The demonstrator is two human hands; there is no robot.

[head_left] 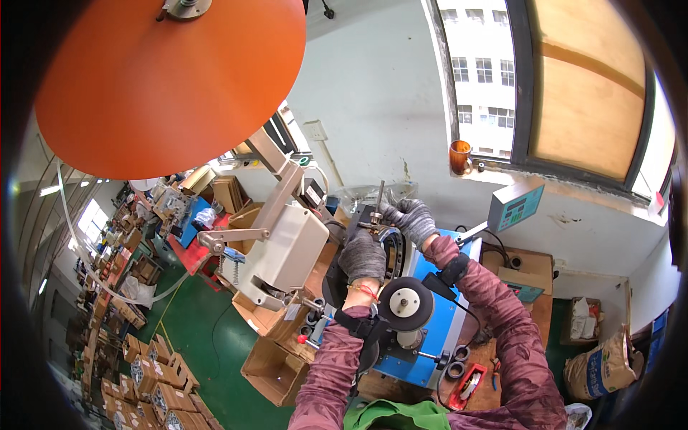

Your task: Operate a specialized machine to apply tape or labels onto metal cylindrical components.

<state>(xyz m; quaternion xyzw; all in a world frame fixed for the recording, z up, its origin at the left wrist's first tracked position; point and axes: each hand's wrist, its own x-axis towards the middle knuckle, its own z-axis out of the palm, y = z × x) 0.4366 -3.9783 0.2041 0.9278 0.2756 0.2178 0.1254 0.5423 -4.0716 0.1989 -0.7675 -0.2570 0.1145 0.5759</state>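
Landmark: the blue box-shaped metal machine (pixel 448 301). Just above its upper left corner I see a dark ring-shaped wound coil (pixel 395 252), upright on the fixture. I judge it stiff, fairly heavy and rough enough not to slip; best taken at the outer rim, clear of the fine winding. My left hand (pixel 362 258), grey-gloved, lies curled over the ring's left rim, fingers closed on it. My right hand (pixel 410 218), wrist bent, pinches a thin metal rod (pixel 378 201) above the ring.

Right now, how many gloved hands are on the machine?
2. The left hand rests on the dark ring; the right hand is just above it, at the metal part. No other hands show.
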